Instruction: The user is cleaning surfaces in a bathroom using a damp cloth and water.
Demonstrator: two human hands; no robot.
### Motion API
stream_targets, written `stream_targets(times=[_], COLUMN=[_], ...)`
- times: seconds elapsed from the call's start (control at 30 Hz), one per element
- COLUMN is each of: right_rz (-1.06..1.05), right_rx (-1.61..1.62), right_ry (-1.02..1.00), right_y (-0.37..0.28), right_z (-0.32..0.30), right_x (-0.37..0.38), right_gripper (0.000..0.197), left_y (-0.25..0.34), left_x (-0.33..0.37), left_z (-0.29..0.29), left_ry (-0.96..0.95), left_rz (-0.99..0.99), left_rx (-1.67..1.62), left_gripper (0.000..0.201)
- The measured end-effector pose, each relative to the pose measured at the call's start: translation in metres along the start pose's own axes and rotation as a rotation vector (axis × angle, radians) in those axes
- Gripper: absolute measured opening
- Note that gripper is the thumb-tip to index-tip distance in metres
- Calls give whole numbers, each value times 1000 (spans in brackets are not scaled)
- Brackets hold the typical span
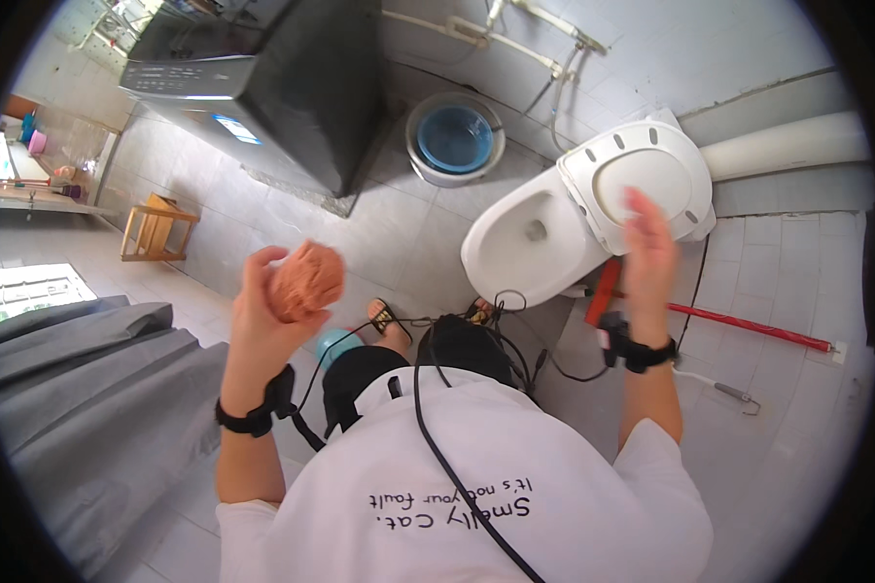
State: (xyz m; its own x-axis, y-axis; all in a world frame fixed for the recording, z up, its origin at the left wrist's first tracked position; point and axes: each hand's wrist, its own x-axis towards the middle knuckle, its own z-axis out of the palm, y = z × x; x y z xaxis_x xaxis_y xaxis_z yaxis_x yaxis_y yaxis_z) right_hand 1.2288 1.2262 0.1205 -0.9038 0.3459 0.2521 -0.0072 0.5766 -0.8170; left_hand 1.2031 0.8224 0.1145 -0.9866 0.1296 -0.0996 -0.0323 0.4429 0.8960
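Note:
My left hand (256, 316) grips a wrinkled orange-brown lump (307, 281), which looks like a bunched-up cloth; I cannot make out its exact kind. It is held in the air left of my body, fingers curled around its left side and underside. On the other side, my right hand (648, 248) is raised with fingers stretched out and holding nothing visible; motion blurs it a little. Behind that hand stands a white toilet (515, 238) with its seat and lid (642, 180) raised. Both wrists wear black straps, the left one (253, 413) and the right one (642, 352).
A blue basin (455, 138) sits in a pale bucket beside a dark washing machine (292, 87). Far left is a small wooden stool (158, 229). Black cables (515, 340) hang across my legs. A red pole (749, 325) lies right of the toilet; a grey curtain (97, 389) hangs left.

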Motion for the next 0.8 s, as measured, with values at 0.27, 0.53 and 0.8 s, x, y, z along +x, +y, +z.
stream_targets(times=[0.27, 0.53, 0.8], right_rz=[193, 328, -790], right_rx=[866, 1365, 201], right_ry=[-923, -1109, -1066], right_y=[-136, -159, -164], right_z=[215, 275, 348], right_x=[-15, 44, 101], right_gripper=[49, 51, 73], left_y=[14, -32, -30], left_x=[17, 26, 105], left_z=[-30, -108, -137], left_ry=[166, 78, -53], left_rz=[324, 20, 165], left_rx=[174, -678, -523], left_gripper=[57, 19, 26])
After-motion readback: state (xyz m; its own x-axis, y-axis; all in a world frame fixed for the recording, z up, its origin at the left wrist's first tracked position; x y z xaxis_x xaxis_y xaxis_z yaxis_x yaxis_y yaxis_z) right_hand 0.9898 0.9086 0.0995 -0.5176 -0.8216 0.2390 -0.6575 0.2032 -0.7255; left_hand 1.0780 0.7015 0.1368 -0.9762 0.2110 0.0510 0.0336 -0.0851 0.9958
